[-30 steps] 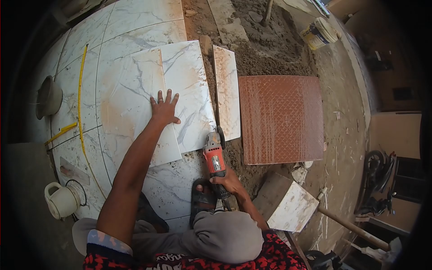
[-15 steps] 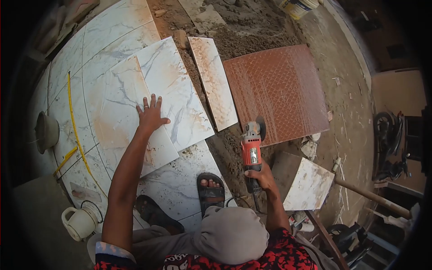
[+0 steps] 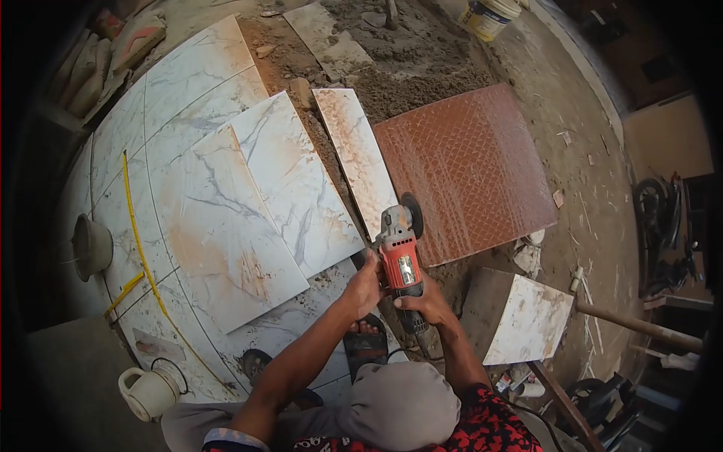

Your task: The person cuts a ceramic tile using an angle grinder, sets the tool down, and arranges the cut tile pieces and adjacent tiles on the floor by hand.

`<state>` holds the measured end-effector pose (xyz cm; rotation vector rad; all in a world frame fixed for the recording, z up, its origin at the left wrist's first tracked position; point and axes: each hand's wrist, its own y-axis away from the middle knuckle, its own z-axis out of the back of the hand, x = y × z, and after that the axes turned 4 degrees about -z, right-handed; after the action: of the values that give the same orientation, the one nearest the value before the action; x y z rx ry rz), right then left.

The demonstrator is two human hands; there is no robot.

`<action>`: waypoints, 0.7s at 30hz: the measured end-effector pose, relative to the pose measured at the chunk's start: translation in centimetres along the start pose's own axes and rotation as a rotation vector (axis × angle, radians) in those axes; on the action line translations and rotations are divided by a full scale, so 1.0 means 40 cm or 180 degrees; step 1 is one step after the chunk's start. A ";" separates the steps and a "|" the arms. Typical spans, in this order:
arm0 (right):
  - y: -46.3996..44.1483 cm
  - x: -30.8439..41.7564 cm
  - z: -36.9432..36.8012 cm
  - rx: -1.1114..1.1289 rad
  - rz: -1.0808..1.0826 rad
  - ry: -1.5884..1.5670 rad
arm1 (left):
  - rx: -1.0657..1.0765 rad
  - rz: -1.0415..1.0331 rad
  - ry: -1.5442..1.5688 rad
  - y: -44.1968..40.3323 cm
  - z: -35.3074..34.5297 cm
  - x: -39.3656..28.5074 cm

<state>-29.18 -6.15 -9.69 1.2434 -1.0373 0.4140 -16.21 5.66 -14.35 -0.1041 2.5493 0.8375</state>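
Note:
My right hand point(image 3: 428, 300) is wrapped around the rear body of a red and grey angle grinder point(image 3: 402, 260), its dark disc up and to the right. At the grinder's left side is my left hand point(image 3: 364, 288), closed against the body with its fingers partly hidden. Just beyond the tool lies a narrow white tile strip point(image 3: 355, 143) with brown dirt on it. To the right of the disc is a reddish-brown patterned tile point(image 3: 474, 169). Two loose marbled tiles overlap at the left, the upper tile point(image 3: 226, 226) partly covering the lower tile point(image 3: 305, 188).
A yellow tape measure point(image 3: 135, 226) lies across the laid floor tiles at left, near a bowl point(image 3: 92, 247) and a cream jug point(image 3: 149, 392). A white-topped block point(image 3: 531, 320) stands at right, beside a wooden handle point(image 3: 640, 327). Loose soil and a bucket point(image 3: 488, 18) are ahead.
My left hand has left the marbled tile and come right to the grinder. The grinder, in my right hand, has shifted slightly left and lower in view.

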 end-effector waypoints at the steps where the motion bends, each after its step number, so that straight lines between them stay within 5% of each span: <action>1: 0.006 0.000 -0.009 0.0056 -0.0069 -0.0099 | 0.0007 -0.0350 0.0392 0.007 -0.023 0.001; 16: 0.048 -0.065 -0.056 -0.0168 0.0009 -0.0241 | 0.0145 -0.0606 0.0715 0.008 0.037 0.127; 19: 0.068 -0.112 -0.014 -0.0519 -0.0206 0.0772 | 0.0003 -0.0445 0.0309 0.008 0.050 0.139; 21: 0.096 -0.096 0.017 -0.1365 -0.0738 0.1687 | -0.0274 0.0064 -0.1067 0.025 0.074 0.094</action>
<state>-34.33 -4.53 -10.67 0.7916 -0.4848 0.2965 -18.62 8.43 -17.59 0.0334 2.2056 0.8904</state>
